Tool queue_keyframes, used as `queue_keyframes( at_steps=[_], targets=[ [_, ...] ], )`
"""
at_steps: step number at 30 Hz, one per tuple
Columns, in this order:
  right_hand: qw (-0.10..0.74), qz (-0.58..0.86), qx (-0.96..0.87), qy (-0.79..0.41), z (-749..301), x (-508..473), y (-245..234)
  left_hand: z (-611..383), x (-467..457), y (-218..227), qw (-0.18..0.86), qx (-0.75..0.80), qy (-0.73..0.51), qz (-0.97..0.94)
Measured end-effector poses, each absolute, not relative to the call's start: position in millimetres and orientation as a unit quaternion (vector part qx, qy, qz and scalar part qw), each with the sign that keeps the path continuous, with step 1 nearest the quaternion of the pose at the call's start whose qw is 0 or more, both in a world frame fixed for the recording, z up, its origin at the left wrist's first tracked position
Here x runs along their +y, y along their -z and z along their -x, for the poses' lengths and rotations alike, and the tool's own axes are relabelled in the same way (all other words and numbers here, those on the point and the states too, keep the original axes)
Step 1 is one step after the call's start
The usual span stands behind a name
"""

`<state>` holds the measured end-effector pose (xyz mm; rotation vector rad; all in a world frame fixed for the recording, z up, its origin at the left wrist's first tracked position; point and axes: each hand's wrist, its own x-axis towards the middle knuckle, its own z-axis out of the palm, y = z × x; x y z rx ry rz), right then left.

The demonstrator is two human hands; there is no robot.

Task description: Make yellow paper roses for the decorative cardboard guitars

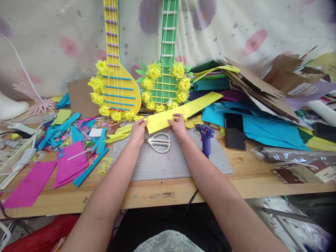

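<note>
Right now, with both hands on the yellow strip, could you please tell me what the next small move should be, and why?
Perhaps press the left end of the yellow strip flat: it looks doubled there, the left hand pinches that end, and the right hand holds the strip farther along, so no new grip seems needed.

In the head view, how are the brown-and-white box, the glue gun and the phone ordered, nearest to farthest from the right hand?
1. Glue gun: just right of the right hand.
2. Phone: right of the glue gun.
3. Brown-and-white box: farther right.
</note>
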<state>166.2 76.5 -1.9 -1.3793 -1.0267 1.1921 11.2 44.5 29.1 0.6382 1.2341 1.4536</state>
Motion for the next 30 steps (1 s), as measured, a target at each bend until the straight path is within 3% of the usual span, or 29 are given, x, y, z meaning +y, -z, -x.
queue_keyframes(
  at_steps=[13,30],
  targets=[
    [0.509,0.564,-0.474,-0.445,-151,74,18,-6,40,-27,0.616,0.467,-0.616,-0.151],
    [0.54,0.555,-0.45,-0.445,-146,71,17,-8,41,-17,0.576,0.488,-0.619,-0.217]
  ],
)
